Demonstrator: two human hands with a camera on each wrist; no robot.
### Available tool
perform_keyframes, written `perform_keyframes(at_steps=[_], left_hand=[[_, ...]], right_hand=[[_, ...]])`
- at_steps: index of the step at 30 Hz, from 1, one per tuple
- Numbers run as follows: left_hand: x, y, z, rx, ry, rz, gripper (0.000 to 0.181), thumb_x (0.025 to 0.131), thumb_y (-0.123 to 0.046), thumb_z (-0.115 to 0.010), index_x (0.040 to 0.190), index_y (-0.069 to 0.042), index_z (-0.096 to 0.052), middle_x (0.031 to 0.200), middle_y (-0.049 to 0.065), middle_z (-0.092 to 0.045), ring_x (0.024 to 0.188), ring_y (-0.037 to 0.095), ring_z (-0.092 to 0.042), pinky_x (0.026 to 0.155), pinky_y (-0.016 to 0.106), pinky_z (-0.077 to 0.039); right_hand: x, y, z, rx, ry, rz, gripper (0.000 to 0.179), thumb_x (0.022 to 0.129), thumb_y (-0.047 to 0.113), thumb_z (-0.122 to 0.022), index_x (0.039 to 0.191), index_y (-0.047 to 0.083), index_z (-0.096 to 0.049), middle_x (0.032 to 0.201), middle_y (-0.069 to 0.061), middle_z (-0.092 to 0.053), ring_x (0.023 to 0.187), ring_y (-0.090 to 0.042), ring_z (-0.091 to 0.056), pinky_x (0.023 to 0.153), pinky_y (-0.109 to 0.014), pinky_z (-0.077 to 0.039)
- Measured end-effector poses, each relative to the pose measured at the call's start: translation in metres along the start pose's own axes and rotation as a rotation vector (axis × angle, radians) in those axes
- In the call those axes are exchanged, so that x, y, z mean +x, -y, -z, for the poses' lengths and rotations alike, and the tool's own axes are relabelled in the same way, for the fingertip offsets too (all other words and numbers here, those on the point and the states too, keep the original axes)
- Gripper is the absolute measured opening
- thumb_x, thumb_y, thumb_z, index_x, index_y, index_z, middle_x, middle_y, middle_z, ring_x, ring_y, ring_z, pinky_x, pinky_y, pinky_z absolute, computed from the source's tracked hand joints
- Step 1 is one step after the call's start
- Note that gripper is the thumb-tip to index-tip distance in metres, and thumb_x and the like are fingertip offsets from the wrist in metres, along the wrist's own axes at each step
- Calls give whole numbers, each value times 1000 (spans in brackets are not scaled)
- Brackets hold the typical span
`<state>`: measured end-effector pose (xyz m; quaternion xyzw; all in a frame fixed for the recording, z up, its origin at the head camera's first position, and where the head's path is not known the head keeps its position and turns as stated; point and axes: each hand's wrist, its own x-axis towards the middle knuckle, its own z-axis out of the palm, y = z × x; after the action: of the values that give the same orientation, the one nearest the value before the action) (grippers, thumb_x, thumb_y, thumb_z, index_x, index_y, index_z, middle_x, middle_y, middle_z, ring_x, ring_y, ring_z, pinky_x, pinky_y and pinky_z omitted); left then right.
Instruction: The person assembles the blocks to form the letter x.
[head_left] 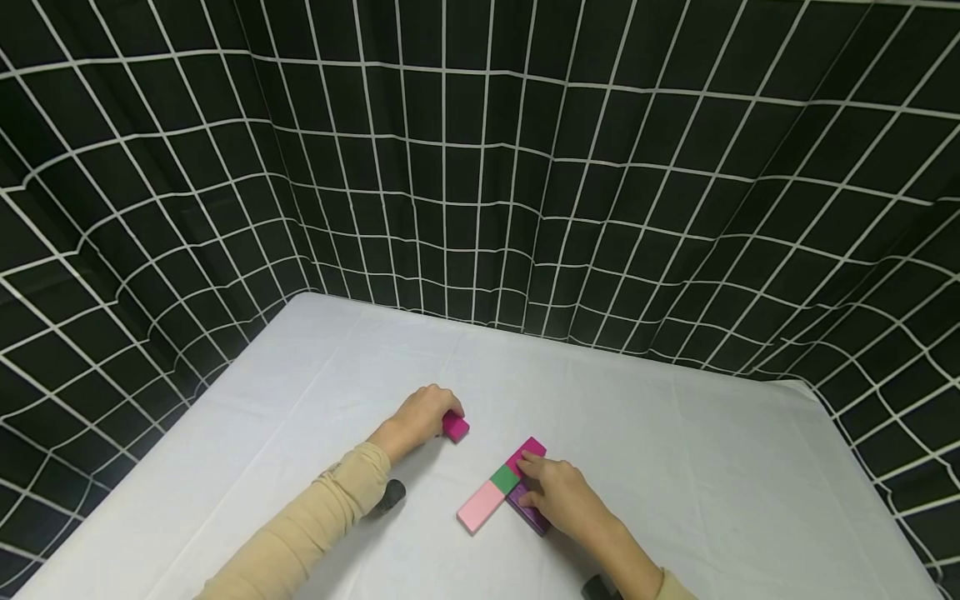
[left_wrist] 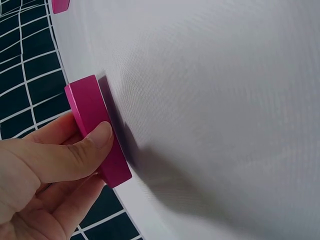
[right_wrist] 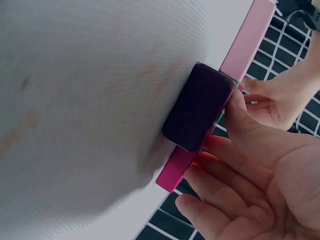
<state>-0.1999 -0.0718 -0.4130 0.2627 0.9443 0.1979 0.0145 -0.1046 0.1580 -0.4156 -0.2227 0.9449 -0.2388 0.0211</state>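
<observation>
In the left wrist view, my left hand [left_wrist: 65, 170] pinches a magenta block [left_wrist: 97, 127] between thumb and fingers, close over the white cloth. The head view shows that hand [head_left: 425, 414] left of a row of blocks. The row holds a pale pink block [head_left: 480, 506], a green block [head_left: 505, 479] and another magenta block [head_left: 534, 447]. A purple block [head_left: 534, 517] juts from the row's right side. My right hand [head_left: 567, 497] rests over the row, fingertips on its magenta block. In the right wrist view, its thumb touches the purple block's [right_wrist: 200, 107] edge, fingers loosely bent.
White cloth [head_left: 360, 350] covers the table. A black curtain with a white grid [head_left: 480, 167] hangs around its back and sides. One dark rounded object [head_left: 393, 493] shows beneath the left wrist, and another [head_left: 598, 587] beside the right forearm.
</observation>
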Motion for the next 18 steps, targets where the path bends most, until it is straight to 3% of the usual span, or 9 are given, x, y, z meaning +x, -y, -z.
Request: perform_keyframes(at_steps=[18], left_hand=[[-2, -6, -4, -28, 35, -59, 35, 66, 17, -75, 96, -2, -76, 96, 13, -72, 93, 31, -67, 82, 41, -54]], right_hand=[[0, 1, 0, -1, 6, -20, 50, 73, 9, -80, 116, -10, -64, 126, -25, -60, 110, -45, -59, 85, -47, -51]])
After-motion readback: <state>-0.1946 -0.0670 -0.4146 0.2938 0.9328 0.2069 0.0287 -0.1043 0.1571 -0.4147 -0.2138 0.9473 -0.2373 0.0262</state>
